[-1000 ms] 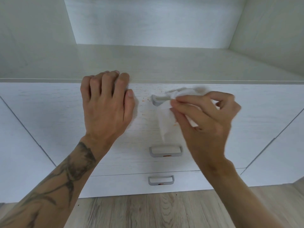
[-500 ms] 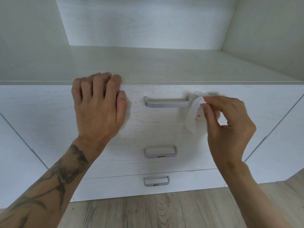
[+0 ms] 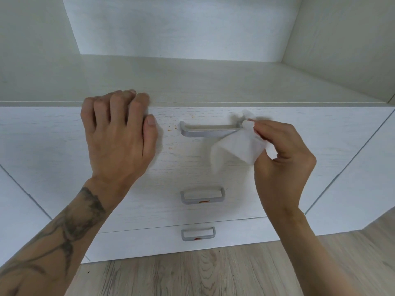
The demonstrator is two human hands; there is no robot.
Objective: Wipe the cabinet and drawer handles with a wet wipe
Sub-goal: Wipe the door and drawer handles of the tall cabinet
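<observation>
Evidently the left hand point(image 3: 116, 137) is braced flat on the top drawer front point(image 3: 64, 146), fingers curled over its upper edge and holding nothing – likely to steady the drawer. The right hand point(image 3: 284, 154) pinches the wet wipe point(image 3: 237, 146) against the right end of the top handle point(image 3: 210, 130) – its grip closed on the cloth. Two lower handles point(image 3: 202, 195) show orange smears, probably unwiped.

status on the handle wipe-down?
Done: top handle bar looks clean. In hand: right hand presses the wipe at that handle's right end; left hand braces on the drawer front. Left: orange specks beside it, red smears on middle handle and bottom handle.
</observation>
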